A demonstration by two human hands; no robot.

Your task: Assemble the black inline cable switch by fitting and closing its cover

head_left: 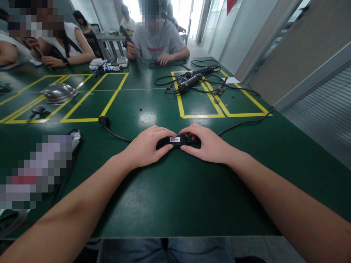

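On the green table, a small black inline cable box (176, 141) with a white label lies between my hands. My left hand (149, 144) is closed around its left end, thumb and fingers on opposite sides. At the right end, my right hand (207, 143) pinches the box in the same way. A black cord (116, 136) runs out to the left and ends in a round black plug (104, 121). Another stretch of dark cable (241, 122) leaves past my right hand towards the table's right edge.
Yellow tape (203, 116) marks rectangles on the table. Two black tools (189, 83) lie among coiled cables at the back right. A shiny metal bowl-like part (59, 92) sits at the left. Across the table, a person (161, 45) holds a dark-handled tool.
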